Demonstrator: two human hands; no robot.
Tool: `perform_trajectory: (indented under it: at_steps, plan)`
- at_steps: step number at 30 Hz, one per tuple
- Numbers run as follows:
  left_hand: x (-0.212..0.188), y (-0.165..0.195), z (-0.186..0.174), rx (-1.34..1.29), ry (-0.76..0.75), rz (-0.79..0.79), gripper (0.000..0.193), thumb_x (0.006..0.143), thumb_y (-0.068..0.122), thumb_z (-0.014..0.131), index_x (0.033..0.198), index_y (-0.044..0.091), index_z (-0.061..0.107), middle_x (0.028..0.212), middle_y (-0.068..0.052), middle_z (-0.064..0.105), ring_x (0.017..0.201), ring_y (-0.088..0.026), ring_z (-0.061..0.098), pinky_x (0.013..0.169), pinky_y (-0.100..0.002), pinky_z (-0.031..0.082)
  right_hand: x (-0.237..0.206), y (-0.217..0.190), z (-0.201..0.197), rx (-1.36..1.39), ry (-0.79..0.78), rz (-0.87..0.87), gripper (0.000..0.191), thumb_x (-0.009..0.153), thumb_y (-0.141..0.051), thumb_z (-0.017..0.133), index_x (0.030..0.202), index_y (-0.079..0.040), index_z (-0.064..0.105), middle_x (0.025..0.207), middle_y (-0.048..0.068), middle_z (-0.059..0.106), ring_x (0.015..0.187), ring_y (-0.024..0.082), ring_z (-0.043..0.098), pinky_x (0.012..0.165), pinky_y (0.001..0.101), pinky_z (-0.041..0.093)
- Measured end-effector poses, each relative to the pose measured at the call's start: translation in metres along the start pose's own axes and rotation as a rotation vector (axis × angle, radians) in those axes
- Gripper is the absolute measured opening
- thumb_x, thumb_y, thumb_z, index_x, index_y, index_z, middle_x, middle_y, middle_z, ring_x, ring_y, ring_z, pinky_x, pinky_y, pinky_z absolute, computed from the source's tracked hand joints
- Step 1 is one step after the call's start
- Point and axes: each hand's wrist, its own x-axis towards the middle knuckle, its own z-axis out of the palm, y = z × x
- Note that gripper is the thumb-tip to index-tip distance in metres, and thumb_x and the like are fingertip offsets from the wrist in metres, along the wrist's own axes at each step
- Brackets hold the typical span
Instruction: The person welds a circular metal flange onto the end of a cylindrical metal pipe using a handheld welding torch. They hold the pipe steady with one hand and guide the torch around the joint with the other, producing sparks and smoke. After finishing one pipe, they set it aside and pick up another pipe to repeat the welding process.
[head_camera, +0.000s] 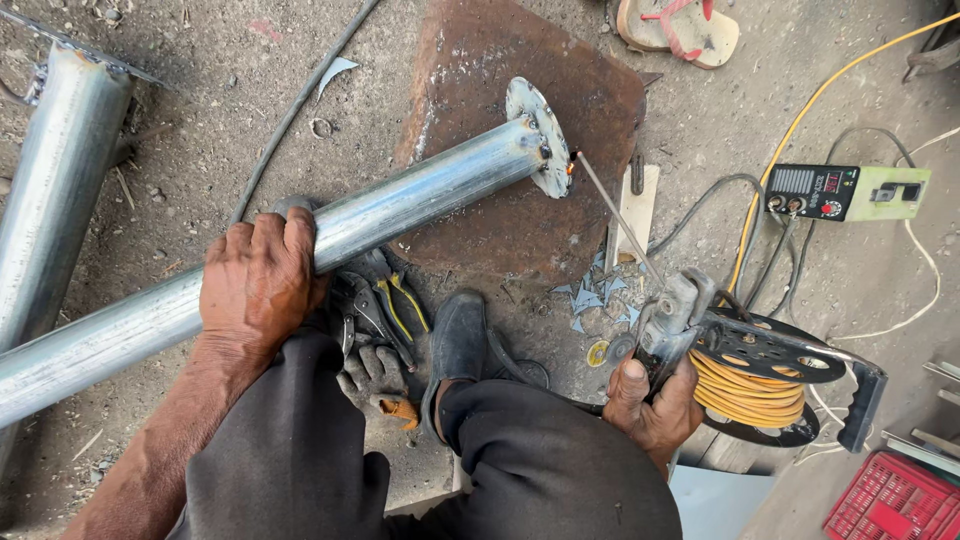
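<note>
A steel pipe (300, 240) lies slantwise across a squatting person's knee, its long axis running from lower left up to a round end plate (538, 135) over a rusty steel sheet (480, 60). The left hand (258, 285) clasps the pipe at mid-length. The right hand (655, 405), right of the pipe's end, grips a welding holder (675, 310); its rod (615, 215) tip meets the plate's edge.

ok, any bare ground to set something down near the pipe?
Free: dirt between the steel pipe and second pipe; rusty plate below the flange. Crowded: by the gloves, cable reel and welder box.
</note>
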Motion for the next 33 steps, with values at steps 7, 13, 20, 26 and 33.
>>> perform_trajectory:
  at_steps: [7,13,20,26,33]
  plan:
    - [-0.001,0.0,-0.001,0.012,0.019,0.014,0.071,0.078,0.041,0.081,0.133,0.004,0.057,0.102,-0.013,0.064,0.09,-0.03,0.067,0.076,-0.045,0.056,0.003,0.001,0.006,-0.13,0.053,-0.01,0.053,0.109,-0.035,0.059,0.133,0.012,0.052,0.074,0.006,0.063,0.06,0.01,0.059,0.055,0.0271,0.048]
    - [-0.001,0.0,-0.001,-0.001,0.031,0.003,0.069,0.078,0.04,0.082,0.132,0.004,0.058,0.102,-0.012,0.064,0.09,-0.03,0.067,0.076,-0.044,0.056,0.005,0.002,0.007,-0.167,0.039,-0.035,0.051,0.11,-0.033,0.059,0.133,0.012,0.053,0.073,0.006,0.063,0.061,0.011,0.061,0.056,0.0284,0.048]
    - [-0.001,0.001,-0.001,0.01,0.057,0.016,0.07,0.076,0.039,0.083,0.131,0.003,0.058,0.099,-0.013,0.065,0.087,-0.029,0.068,0.074,-0.044,0.057,0.005,0.007,0.009,-0.1,0.015,-0.008,0.053,0.11,-0.034,0.057,0.136,0.012,0.049,0.074,0.007,0.063,0.059,0.01,0.06,0.052,0.0264,0.048]
    - [0.0,0.001,0.002,0.032,0.067,0.022,0.063,0.078,0.033,0.082,0.127,0.001,0.059,0.095,-0.013,0.065,0.082,-0.028,0.068,0.07,-0.043,0.057,0.008,0.007,0.011,-0.108,0.003,-0.034,0.054,0.111,-0.034,0.057,0.137,0.012,0.048,0.071,0.005,0.062,0.058,0.009,0.06,0.052,0.0258,0.047]
    - [-0.001,0.002,0.002,0.04,0.116,0.035,0.058,0.08,0.031,0.082,0.125,0.002,0.06,0.095,-0.012,0.065,0.081,-0.028,0.068,0.07,-0.043,0.057,0.007,-0.002,0.013,-0.086,0.044,0.052,0.053,0.109,-0.036,0.06,0.135,0.01,0.054,0.074,0.005,0.063,0.06,0.011,0.059,0.057,0.0277,0.049]
